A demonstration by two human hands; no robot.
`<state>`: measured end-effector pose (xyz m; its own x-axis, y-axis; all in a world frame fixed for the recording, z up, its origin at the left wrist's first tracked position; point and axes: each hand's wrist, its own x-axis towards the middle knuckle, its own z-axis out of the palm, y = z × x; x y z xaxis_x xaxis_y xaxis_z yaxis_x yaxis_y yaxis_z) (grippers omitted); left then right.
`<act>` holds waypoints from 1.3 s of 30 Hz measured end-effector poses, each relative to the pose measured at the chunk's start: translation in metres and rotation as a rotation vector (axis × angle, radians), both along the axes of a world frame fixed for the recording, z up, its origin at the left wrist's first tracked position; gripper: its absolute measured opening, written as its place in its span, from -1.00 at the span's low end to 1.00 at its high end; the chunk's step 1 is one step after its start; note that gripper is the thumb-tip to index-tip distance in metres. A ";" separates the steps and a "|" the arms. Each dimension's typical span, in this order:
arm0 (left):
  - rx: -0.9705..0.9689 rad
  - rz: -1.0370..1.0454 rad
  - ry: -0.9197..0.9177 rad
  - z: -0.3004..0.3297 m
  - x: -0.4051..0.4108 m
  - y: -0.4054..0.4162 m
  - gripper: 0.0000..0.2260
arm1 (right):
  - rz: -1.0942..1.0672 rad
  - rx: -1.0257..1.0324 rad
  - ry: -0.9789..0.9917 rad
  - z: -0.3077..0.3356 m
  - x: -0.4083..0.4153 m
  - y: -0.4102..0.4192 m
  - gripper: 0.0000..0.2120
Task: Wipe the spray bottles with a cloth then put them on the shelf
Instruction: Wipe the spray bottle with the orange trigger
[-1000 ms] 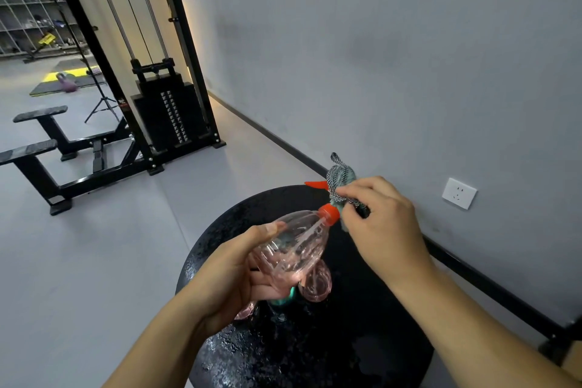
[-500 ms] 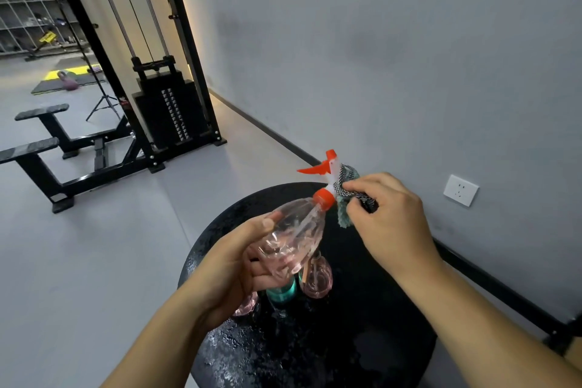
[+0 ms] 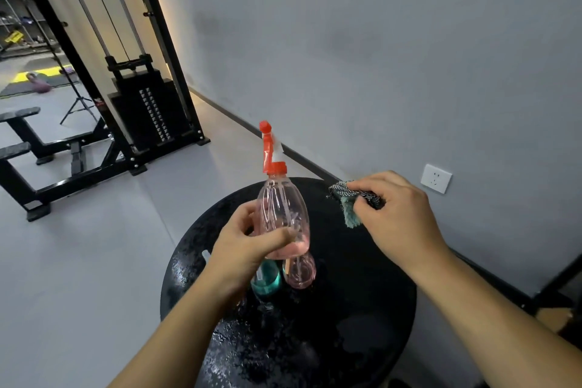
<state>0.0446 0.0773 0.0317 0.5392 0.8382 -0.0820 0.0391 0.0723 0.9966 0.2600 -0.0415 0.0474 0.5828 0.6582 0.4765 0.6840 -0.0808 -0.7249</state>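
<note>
At the centre of the frame the left hand (image 3: pixel 248 242) holds a clear pink spray bottle (image 3: pixel 283 214) upright above the round black table (image 3: pixel 362 309), its grip curled round the lower body, thumb across the front. To the right, apart from the bottle, the right hand (image 3: pixel 400 214) pinches a bunched teal cloth (image 3: pixel 349 201). The bottle looks like thin, smooth plastic, light, probably slippery if wet, since the tabletop glistens; the wide lower body seems the safest hold, not the red trigger head (image 3: pixel 271 148). It carries only a shallow pool of pink liquid at the bottom. Below it on the table stand a teal bottle (image 3: pixel 267 280) and another pink bottle (image 3: pixel 300 274), contents unclear
</note>
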 end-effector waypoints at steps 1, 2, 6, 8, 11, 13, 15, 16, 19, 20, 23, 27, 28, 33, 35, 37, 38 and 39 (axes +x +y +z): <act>0.057 0.002 0.057 -0.002 0.004 -0.005 -0.32 | -0.005 -0.012 0.005 -0.002 0.003 -0.004 -0.74; 0.105 0.007 0.103 -0.003 0.009 -0.011 -0.33 | -0.011 -0.025 0.009 -0.003 0.007 -0.009 -0.74; 0.238 -0.015 0.218 -0.008 0.027 -0.033 -0.40 | -0.049 -0.102 0.023 -0.014 0.024 -0.029 -0.73; 0.287 -0.050 0.276 -0.016 0.036 -0.045 -0.40 | -0.071 -0.154 0.048 -0.021 0.033 -0.038 -0.72; 0.330 -0.104 0.383 -0.033 0.050 -0.058 -0.38 | -0.104 -0.244 0.099 -0.032 0.045 -0.050 -0.72; 0.347 -0.131 0.439 -0.045 0.059 -0.065 -0.43 | -0.119 -0.316 0.117 -0.041 0.053 -0.056 -0.73; 0.355 -0.122 0.471 -0.054 0.069 -0.071 -0.47 | -0.125 -0.380 0.134 -0.051 0.061 -0.060 -0.74; 0.354 -0.121 0.489 -0.059 0.074 -0.072 -0.49 | -0.126 -0.400 0.144 -0.056 0.064 -0.060 -0.74; 0.345 -0.117 0.542 -0.072 0.088 -0.075 -0.51 | -0.126 -0.429 0.175 -0.074 0.073 -0.059 -0.75; 0.345 -0.116 0.557 -0.076 0.092 -0.075 -0.50 | -0.126 -0.443 0.184 -0.080 0.075 -0.059 -0.76; 0.355 -0.121 0.579 -0.088 0.102 -0.072 -0.50 | -0.122 -0.489 0.191 -0.097 0.081 -0.055 -0.77; 0.348 -0.108 0.590 -0.110 0.114 -0.069 -0.59 | -0.130 -0.526 0.191 -0.118 0.086 -0.052 -0.79; 0.346 -0.098 0.590 -0.116 0.116 -0.068 -0.58 | -0.134 -0.533 0.197 -0.124 0.088 -0.050 -0.79; 0.316 -0.045 0.595 -0.144 0.128 -0.058 -0.58 | -0.147 -0.562 0.197 -0.149 0.094 -0.044 -0.79; 0.300 -0.022 0.585 -0.152 0.131 -0.052 -0.59 | -0.156 -0.569 0.194 -0.157 0.097 -0.041 -0.79; 0.281 -0.005 0.581 -0.158 0.132 -0.048 -0.60 | -0.167 -0.574 0.189 -0.165 0.099 -0.037 -0.79; 0.275 -0.002 0.579 -0.161 0.133 -0.046 -0.59 | -0.172 -0.577 0.186 -0.168 0.099 -0.035 -0.79; 0.272 0.001 0.577 -0.165 0.134 -0.044 -0.58 | -0.172 -0.575 0.180 -0.171 0.100 -0.034 -0.78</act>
<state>0.1790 0.0334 -0.1331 0.4710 0.8705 -0.1428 0.5752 -0.1804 0.7979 0.3602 -0.0750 -0.1240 0.7412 0.6700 -0.0418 0.4979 -0.5904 -0.6352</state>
